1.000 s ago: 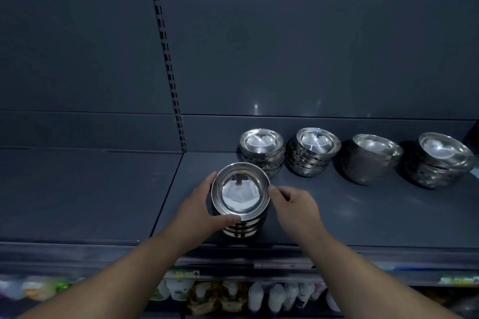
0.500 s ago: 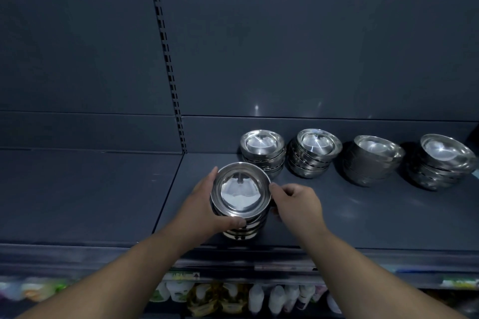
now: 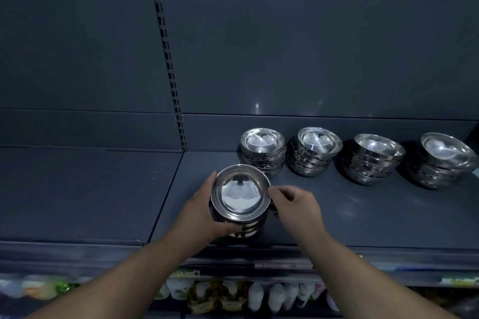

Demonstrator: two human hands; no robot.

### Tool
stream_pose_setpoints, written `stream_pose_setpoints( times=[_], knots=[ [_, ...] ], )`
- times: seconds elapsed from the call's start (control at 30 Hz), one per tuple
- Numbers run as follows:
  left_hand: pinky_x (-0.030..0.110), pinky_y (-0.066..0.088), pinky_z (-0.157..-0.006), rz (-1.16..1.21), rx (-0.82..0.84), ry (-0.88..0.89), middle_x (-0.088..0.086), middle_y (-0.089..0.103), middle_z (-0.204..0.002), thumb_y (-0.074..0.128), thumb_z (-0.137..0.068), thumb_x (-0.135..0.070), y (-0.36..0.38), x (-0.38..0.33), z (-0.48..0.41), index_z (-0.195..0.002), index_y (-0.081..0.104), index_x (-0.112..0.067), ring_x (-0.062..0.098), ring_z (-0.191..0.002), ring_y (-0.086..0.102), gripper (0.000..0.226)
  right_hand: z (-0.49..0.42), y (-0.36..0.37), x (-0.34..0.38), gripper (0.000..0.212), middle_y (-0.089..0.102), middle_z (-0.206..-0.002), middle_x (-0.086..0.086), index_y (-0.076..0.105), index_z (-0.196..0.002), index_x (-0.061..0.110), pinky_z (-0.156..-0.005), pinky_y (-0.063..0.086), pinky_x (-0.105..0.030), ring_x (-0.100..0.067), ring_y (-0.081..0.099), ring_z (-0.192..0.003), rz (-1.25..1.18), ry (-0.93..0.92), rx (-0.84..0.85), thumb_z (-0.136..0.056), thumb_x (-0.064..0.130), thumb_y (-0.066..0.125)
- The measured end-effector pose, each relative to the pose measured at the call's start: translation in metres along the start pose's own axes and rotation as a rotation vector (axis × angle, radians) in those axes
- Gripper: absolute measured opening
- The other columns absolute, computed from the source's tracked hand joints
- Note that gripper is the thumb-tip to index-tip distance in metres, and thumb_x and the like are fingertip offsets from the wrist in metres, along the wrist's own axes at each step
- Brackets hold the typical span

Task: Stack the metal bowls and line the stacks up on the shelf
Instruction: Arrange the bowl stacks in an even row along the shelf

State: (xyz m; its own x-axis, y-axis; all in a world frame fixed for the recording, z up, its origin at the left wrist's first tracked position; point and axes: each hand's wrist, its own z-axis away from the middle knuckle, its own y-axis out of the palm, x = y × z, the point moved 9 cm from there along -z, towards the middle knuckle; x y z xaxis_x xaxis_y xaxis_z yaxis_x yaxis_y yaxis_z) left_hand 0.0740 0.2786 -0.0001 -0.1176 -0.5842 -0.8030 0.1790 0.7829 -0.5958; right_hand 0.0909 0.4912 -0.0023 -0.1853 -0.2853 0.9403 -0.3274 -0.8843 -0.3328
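Step in hand: fifth stack built, now it gets placed. My left hand (image 3: 204, 211) wraps the left side of the front stack (image 3: 239, 194) of metal bowls, fingers (image 3: 211, 181) curled up along the far rim, thumb hooked under the near side. My right hand (image 3: 298, 204) is on the right side, fingers curled in with the tips at the top bowl's rim; the thumb is hidden, so I can't tell how firm that pinch is. Both hands are closed on it, neither spread. The front stack is near the front edge of the shelf (image 3: 350, 217), towards the left end of this bay, bowls nested mouth up and roughly level. Its base looks to be down on the shelf, but my hand covers too much to be sure. Along the back stand the leftmost back stack (image 3: 261, 149), second back stack (image 3: 315, 150), third back stack (image 3: 373, 158) and rightmost back stack (image 3: 445, 160), all mouth up in a row. My stack is just in front of the leftmost one and a bit left of it, apparently not touching. The next move, I'd judge, is to slide or carry it back and left into the free spot between the leftmost back stack and the slotted upright (image 3: 168, 65), level with the row. That calls for an even two-sided hold so the nested bowls don't shift or tip, and care not to knock the neighbour.
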Motion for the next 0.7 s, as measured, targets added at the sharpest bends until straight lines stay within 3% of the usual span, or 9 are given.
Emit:
stream_pose_setpoints(
  times=[0.2, 0.37, 0.7],
  knots=[
    [0.022, 0.029, -0.108, -0.026, -0.006, 0.016, -0.010, 0.031, -0.153, 0.091, -0.057, -0.036, -0.0006, -0.0018, -0.0007, -0.152, 0.013, -0.031, 0.008, -0.136, 0.033, 0.123, -0.0013, 0.0001, -0.0045, 0.013, 0.073, -0.081, 0.011, 0.075, -0.091, 0.023, -0.080, 0.058, -0.034, -0.007, 0.068, -0.079, 0.017, -0.013, 0.004, -0.088, 0.031, 0.066],
    [0.029, 0.033, -0.112, 0.011, 0.010, 0.000, -0.010, 0.033, -0.152, 0.089, -0.057, -0.044, -0.0014, 0.0022, -0.0030, -0.151, 0.019, -0.032, 0.008, -0.135, 0.037, 0.118, -0.0010, -0.0016, 0.0003, 0.013, 0.070, -0.079, 0.016, 0.074, -0.095, 0.025, -0.055, 0.040, -0.007, 0.003, 0.060, -0.067, 0.056, -0.064, 0.015, -0.089, 0.031, 0.064],
    [0.029, 0.032, -0.112, 0.047, 0.023, -0.010, -0.010, 0.031, -0.153, 0.089, -0.057, -0.042, 0.0008, 0.0058, -0.0043, -0.152, 0.013, -0.033, 0.009, -0.137, 0.034, 0.121, -0.0010, -0.0017, -0.0008, 0.018, 0.071, -0.087, 0.018, 0.074, -0.102, 0.025, -0.062, 0.042, -0.001, 0.007, 0.062, -0.081, 0.069, -0.111, 0.040, -0.091, 0.033, 0.062]
  ],
)
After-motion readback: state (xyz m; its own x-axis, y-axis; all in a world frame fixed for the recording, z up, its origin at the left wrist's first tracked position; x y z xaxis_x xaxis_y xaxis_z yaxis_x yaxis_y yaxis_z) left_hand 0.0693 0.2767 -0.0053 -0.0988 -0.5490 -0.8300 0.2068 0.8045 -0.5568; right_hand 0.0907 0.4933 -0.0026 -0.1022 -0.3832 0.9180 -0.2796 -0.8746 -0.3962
